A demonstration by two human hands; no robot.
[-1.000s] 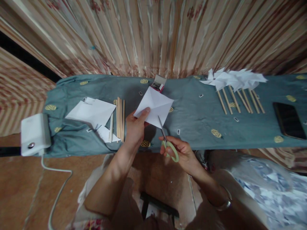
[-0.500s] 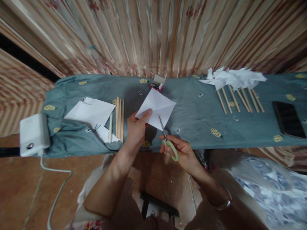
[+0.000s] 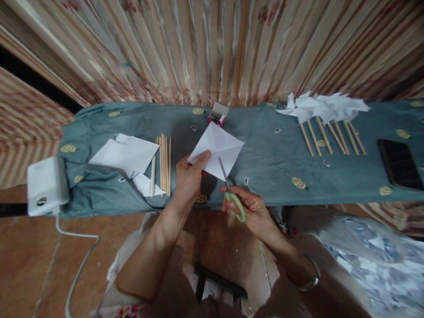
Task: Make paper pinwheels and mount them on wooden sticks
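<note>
My left hand [image 3: 190, 174] pinches a creased white square of paper [image 3: 217, 143] by its left corner, thumb on top. The paper is held above the cloth with one corner toward me. In my right hand [image 3: 247, 205] is a pair of scissors [image 3: 239, 208] with light green handles, my fingers closed around the loops. The blades lie at the paper's near corner and point toward its middle. Just beyond the paper's far corner sits a small open box [image 3: 217, 117] with small dark metallic pieces in it.
White paper sheets [image 3: 127, 152] and several wooden sticks [image 3: 164, 165] lie on the left of the green cloth [image 3: 265, 159]. Paper pinwheels [image 3: 331, 108] on sticks lie at the right, near a black phone [image 3: 399, 163]. A white power bank [image 3: 46, 185] with a cable sits far left.
Almost nothing differs. Both hands, the paper and the scissors stay nearly in place.
</note>
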